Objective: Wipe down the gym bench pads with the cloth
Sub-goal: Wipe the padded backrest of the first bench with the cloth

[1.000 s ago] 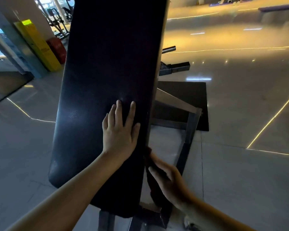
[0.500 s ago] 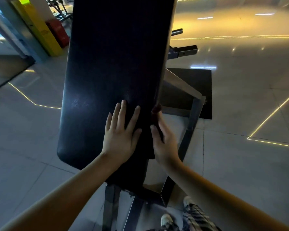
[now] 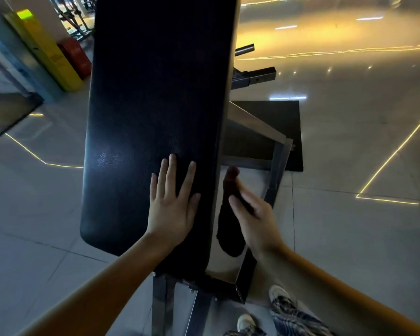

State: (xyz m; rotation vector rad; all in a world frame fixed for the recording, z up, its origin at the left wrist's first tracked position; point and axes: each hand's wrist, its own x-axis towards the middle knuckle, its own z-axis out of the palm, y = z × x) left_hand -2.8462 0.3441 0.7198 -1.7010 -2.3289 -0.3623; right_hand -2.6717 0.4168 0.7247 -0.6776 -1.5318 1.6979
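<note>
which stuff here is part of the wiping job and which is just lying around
Job: bench pad; dark cloth, gripped by the right hand; left hand flat on the pad.
Lying about: black floor mat; yellow pillar; red object beside it.

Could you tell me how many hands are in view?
2: the left hand lies flat on the bench pad; the right hand holds the cloth beside its right edge.
</note>
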